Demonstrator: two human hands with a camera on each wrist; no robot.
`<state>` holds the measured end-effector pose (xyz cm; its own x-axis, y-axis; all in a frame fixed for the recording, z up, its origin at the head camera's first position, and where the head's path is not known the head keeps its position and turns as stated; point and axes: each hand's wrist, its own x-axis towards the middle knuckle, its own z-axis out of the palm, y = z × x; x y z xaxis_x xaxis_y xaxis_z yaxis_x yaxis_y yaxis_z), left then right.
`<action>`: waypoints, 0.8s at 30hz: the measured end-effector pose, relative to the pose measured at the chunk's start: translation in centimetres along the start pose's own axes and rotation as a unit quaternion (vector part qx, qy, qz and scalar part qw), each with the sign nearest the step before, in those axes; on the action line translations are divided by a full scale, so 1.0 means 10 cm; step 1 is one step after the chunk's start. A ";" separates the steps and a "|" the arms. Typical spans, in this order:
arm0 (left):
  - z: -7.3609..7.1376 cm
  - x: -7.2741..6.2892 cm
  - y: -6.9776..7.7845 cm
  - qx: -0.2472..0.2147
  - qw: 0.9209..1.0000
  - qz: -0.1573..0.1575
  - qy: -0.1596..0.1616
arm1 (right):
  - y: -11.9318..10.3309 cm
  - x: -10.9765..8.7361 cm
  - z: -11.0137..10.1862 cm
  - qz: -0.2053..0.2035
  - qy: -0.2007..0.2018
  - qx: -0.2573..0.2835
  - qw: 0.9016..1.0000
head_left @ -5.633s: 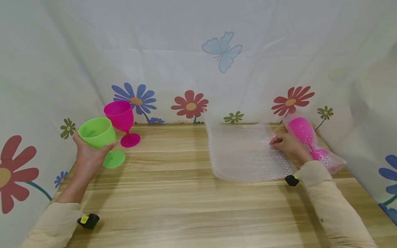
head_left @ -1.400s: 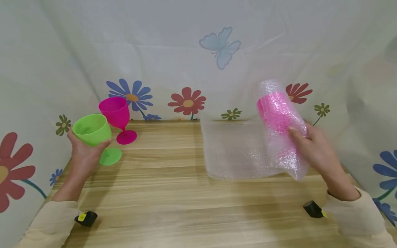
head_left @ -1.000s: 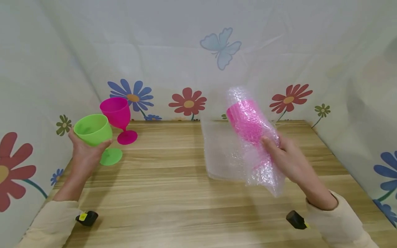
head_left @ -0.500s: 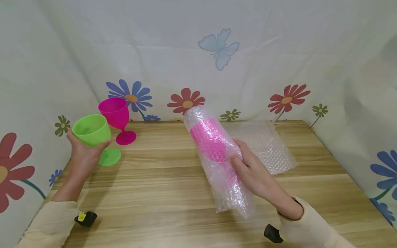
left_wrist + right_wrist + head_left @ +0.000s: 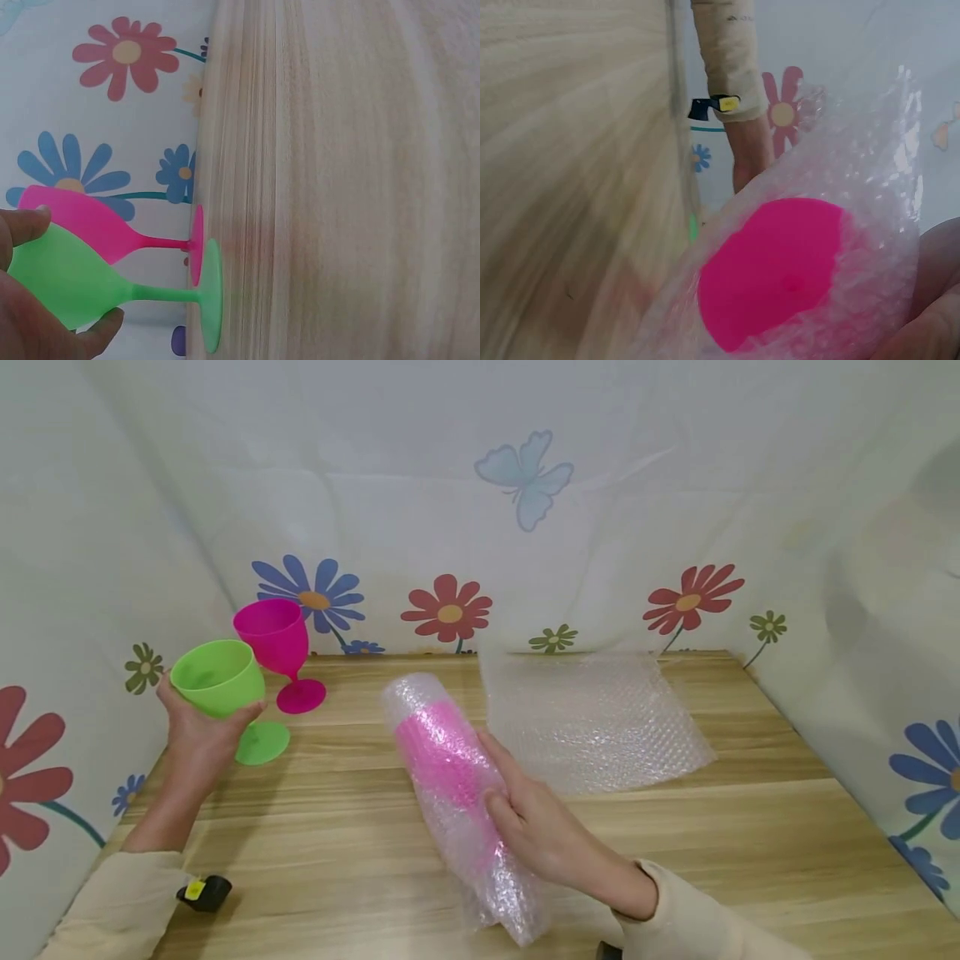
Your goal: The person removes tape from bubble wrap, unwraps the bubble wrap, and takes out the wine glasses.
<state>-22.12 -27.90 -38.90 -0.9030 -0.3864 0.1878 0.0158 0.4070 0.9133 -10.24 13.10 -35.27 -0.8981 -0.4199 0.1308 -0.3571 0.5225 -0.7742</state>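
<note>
My left hand grips the bowl of a green plastic goblet, which stands upright at the table's left side. In the left wrist view, thumb and fingers curl round the green goblet, its foot at the tabletop. Just behind it stands a bare pink goblet. My right hand holds a bubble-wrapped pink goblet round its middle, tilted over the table's front middle. Through the plastic, the right wrist view shows the wrapped goblet's pink round foot.
A flat sheet of bubble wrap lies on the wooden table at the back right, beyond my right hand. Flower-printed white cloth closes off the back and both sides.
My right hand has picked up the wrapped goblet from the right end and carried it left, toward the front middle. The left hand has stayed on the green goblet.
</note>
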 end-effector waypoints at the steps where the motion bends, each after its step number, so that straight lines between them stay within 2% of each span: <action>1: 0.00 0.00 0.00 0.000 1.000 -0.001 0.001 | 0.01 0.00 0.04 0.001 -0.007 0.001 1.000; 12: 0.01 -0.02 0.02 0.001 1.000 -0.001 -0.002 | 0.15 0.01 0.25 -0.002 -0.034 0.009 0.999; 16: 0.01 -0.02 0.02 -0.001 1.000 0.000 -0.001 | 0.19 0.02 0.32 0.009 -0.046 0.033 0.998; 24: 0.01 -0.01 -0.02 -0.011 1.000 0.009 0.009 | 0.20 0.04 0.40 0.035 -0.062 0.018 0.997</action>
<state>-22.06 -27.85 -39.08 -0.8944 -0.3946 0.2105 0.0418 0.3948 0.9178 -10.24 11.01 -39.27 -0.8814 -0.4724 -0.0005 -0.2825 0.5278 -0.8011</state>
